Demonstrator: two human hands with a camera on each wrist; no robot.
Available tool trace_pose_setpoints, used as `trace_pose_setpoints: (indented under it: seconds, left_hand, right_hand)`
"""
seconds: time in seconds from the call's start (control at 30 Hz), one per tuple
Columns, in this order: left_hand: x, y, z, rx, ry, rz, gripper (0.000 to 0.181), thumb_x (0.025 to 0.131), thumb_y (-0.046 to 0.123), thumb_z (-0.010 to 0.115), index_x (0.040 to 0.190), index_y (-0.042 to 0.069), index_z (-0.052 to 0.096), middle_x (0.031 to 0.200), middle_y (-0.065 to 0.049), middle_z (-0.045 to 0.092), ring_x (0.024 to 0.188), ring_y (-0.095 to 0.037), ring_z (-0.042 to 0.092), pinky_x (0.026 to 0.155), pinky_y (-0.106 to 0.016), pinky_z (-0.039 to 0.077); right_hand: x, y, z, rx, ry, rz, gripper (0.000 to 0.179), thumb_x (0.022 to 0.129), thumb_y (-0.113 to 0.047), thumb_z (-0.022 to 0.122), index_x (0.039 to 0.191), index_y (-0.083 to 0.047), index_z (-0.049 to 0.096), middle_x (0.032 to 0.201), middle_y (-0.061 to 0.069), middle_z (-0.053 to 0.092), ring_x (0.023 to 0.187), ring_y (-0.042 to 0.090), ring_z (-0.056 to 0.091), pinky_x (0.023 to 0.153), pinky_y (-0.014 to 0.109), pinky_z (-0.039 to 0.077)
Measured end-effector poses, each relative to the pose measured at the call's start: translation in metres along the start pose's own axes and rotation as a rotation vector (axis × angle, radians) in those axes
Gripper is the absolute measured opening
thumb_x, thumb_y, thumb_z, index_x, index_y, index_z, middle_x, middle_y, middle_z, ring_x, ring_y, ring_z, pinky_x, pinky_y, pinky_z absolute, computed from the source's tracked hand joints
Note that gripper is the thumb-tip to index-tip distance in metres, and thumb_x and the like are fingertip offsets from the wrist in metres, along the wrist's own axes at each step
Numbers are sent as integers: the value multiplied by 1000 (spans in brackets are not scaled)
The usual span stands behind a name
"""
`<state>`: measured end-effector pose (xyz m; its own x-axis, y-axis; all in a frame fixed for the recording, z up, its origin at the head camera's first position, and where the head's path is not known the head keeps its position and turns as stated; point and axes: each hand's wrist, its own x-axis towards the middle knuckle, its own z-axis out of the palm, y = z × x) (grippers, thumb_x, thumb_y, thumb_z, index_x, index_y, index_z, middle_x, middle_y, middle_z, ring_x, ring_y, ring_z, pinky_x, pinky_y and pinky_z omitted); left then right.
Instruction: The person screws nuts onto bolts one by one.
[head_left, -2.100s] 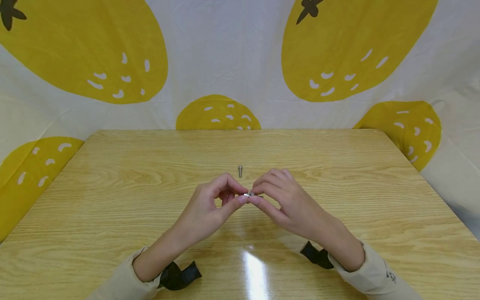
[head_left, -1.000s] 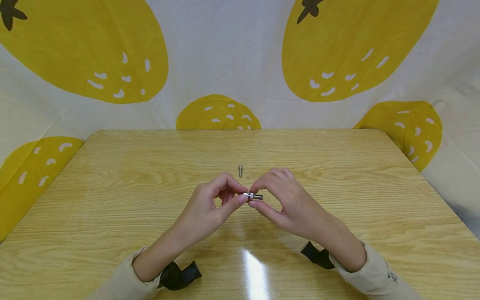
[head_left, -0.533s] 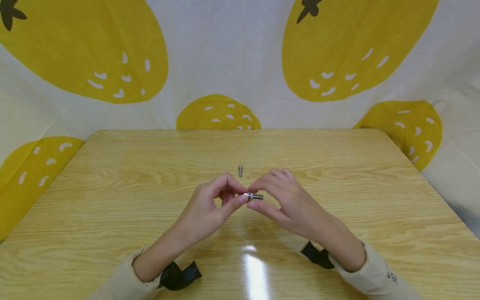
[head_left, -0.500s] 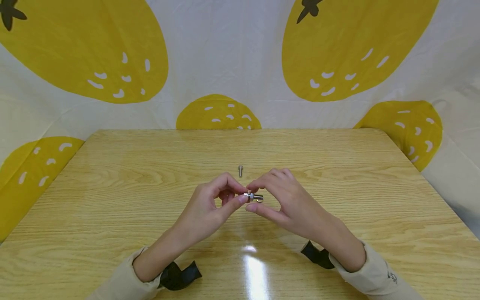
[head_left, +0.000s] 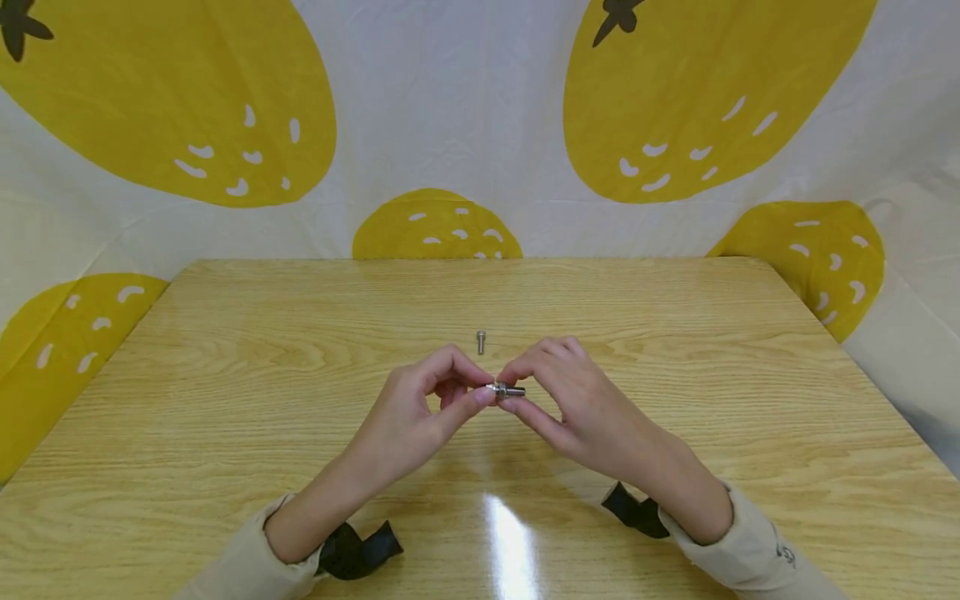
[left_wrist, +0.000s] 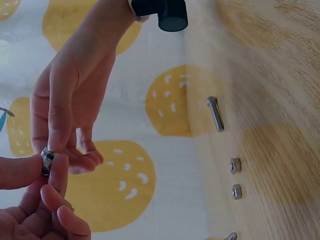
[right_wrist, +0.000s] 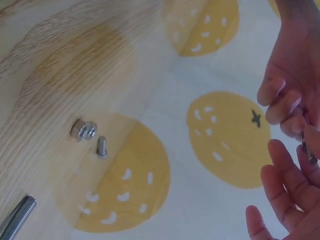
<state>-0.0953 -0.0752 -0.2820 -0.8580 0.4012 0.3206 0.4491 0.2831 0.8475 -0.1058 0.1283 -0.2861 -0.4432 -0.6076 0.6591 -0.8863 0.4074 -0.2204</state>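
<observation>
In the head view my left hand (head_left: 427, 404) pinches the head end of a silver bolt between thumb and index finger, above the table. The bolt's shank (head_left: 517, 392) points right. A hex nut (head_left: 503, 390) sits round the bolt near the left fingertips. From the other side, my right hand (head_left: 566, 396) pinches this nut with thumb and index finger. The left wrist view shows the right hand (left_wrist: 70, 100) above the left hand (left_wrist: 35, 205), their fingertips meeting at the metal parts. Fingers hide most of the bolt head.
A small socket-head bolt (head_left: 481, 342) lies on the wooden table (head_left: 300, 317) beyond the hands. The left wrist view shows two loose nuts, a nut (left_wrist: 235, 165) and a nut (left_wrist: 236, 191). In the right wrist view a threaded rod or bolt (right_wrist: 19, 217) lies nearer.
About half a second ago the right thumb was spread away below the nut; now thumb and index finger are back together on it. The left hand has stayed in place holding the bolt.
</observation>
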Motion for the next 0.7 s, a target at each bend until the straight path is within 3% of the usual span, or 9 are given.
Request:
trace_pose_setpoints:
  seconds: [0.33,0.5,0.7]
  left_hand:
    - [0,0,0,10,9,-3,7,85,17,68,90,17,65,69,5,55,59,-10,46,54,-21,39]
    - [0,0,1,9,2,6,7,85,16,68,91,15,64,69,5,56,59,-9,46,53,-21,39]
    - [-1,0,1,8,5,14,7,85,14,67,92,14,64,74,5,60,59,-10,46,53,-21,39]
  right_hand:
    - [-4,-1,1,4,-64,90,34,101,-34,37,98,-9,60,93,-2,61,92,15,52,84,34,39]
    - [-3,1,0,-4,-57,76,39,102,-33,33,92,-11,64,88,-6,63,90,13,53,84,34,37]
    - [-2,1,-1,-1,-41,68,32,96,-38,47,102,-10,61,95,-3,64,91,13,54,82,33,37]
